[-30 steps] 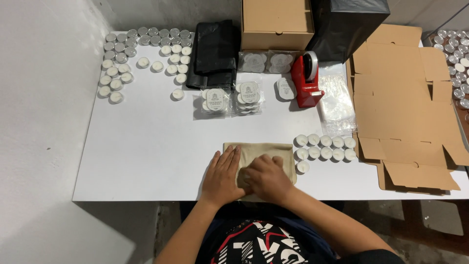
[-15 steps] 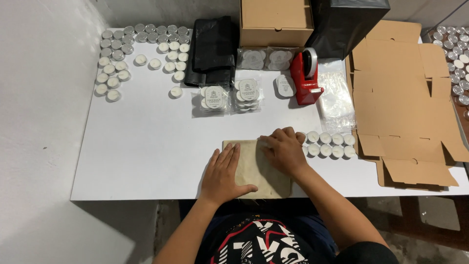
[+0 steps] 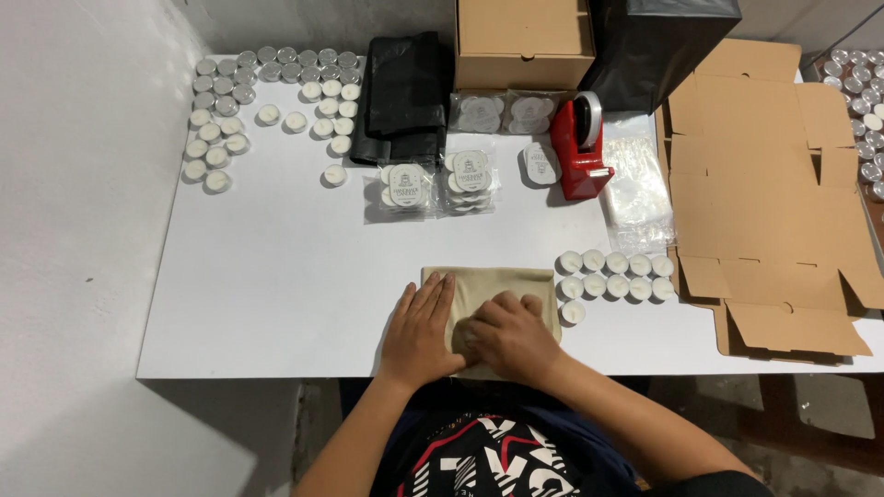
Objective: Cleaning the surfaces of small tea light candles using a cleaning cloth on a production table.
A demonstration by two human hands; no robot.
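**Both hands flat on the tan pouch, candles counted around it**

Half a second ago my right hand [image 3: 508,333] sat at the pouch's upper right corner beside the candle rows; now it has pulled back to the lower middle of the frame, knuckles bent, fingertips pressing down on the tan paper pouch [image 3: 493,287]. The left hand [image 3: 422,324] has barely shifted: it lies palm down on the pouch's left part, fingers straight and close together. Neither hand grips anything; both just press on the pouch, which lies flat at the near edge of the white table [image 3: 276,267], centre bottom of the frame.

Just right of the pouch I count eleven loose tealights [image 3: 606,274]: five in the top row, five in the second, one alone below. Further right lies one flattened cardboard box blank [image 3: 764,202], partly over the table edge.

At centre frame stand two clear packs of tealights with round labels [image 3: 437,179], side by side, and a third smaller pack [image 3: 540,162] leans next to the one red tape dispenser [image 3: 580,147]. Behind them are two more clear packs [image 3: 502,112] against one closed cardboard box [image 3: 525,41]. One stack of folded black bags [image 3: 405,97] lies left of that, and a pile of clear plastic sleeves [image 3: 635,189] right of the dispenser.

Upper left holds a large scatter of loose tealights [image 3: 267,101], roughly thirty; I cannot count them exactly.
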